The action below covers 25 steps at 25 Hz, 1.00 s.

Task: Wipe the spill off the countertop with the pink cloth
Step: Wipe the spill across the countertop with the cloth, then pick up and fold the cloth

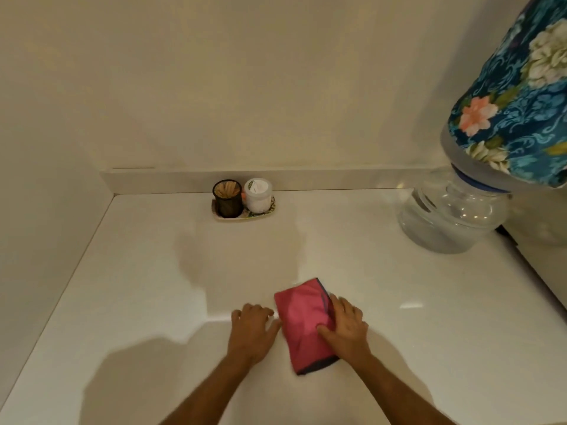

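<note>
Right hand (345, 328) presses flat on the folded pink cloth (302, 323); left hand (253, 331) rests open on the bench (129, 271) beside it.

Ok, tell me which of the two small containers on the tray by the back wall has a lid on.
The white round jar, on the right of the small oval tray, has a lid. The black mesh cup beside it stands open, holding wooden sticks.

Right hand (345, 328) presses pink cloth (302, 325) onto countertop (429, 317).
</note>
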Each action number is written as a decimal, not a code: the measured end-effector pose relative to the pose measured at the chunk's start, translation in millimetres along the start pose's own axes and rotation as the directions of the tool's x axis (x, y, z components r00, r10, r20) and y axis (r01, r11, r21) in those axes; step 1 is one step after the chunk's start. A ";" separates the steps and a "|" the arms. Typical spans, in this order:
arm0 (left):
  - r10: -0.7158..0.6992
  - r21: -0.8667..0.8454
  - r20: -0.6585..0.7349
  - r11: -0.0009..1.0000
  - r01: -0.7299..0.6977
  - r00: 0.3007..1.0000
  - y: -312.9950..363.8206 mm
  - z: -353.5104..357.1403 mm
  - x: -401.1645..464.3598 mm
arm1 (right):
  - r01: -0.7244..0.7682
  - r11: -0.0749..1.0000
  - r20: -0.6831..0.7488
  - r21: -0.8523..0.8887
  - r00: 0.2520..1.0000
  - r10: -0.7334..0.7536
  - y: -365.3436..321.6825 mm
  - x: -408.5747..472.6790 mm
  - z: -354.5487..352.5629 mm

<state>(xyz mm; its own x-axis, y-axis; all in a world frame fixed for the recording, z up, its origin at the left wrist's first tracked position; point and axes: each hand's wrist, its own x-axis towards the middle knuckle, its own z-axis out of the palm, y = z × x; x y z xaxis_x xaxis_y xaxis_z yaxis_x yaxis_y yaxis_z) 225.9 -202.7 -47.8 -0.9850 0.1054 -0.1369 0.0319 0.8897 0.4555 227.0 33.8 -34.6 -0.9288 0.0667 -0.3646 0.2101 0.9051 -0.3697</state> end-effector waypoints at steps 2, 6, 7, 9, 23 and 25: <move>-0.116 -0.098 0.040 0.988 0.119 0.992 29.5 9.0 -4.7 | -0.001 0.991 0.022 0.134 1.000 -0.002 -0.5 6.0 -6.1; -0.234 -0.346 0.066 0.906 0.242 0.970 64.2 27.9 -2.7 | -0.051 0.941 0.142 0.333 0.990 0.003 1.9 24.3 -12.7; -0.255 -0.376 0.053 0.891 0.256 0.965 68.6 31.5 -0.9 | -0.055 0.934 0.167 0.353 0.986 -0.005 4.0 28.4 -15.2; -0.267 -0.454 0.011 0.857 0.243 0.964 78.8 34.0 2.1 | -0.035 0.924 0.221 0.380 0.974 -0.054 9.6 35.6 -23.4; -0.049 -0.612 -0.028 0.791 0.021 0.998 218.1 13.9 201.4 | 0.006 0.703 -0.058 0.711 0.997 0.051 109.7 180.0 -177.8; -0.009 -0.616 0.011 0.787 0.014 1.000 227.7 16.2 218.0 | -0.015 0.741 -0.040 0.671 0.998 0.057 114.8 190.8 -182.3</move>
<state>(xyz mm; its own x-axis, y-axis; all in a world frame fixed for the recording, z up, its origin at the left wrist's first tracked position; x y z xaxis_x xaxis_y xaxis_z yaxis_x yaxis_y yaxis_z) 21.2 30.1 11.8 -0.9832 0.1028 -0.1509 -0.0932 0.4283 0.8988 18.3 226.9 9.2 -0.9268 0.1350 -0.3504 0.3748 0.3877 -0.8421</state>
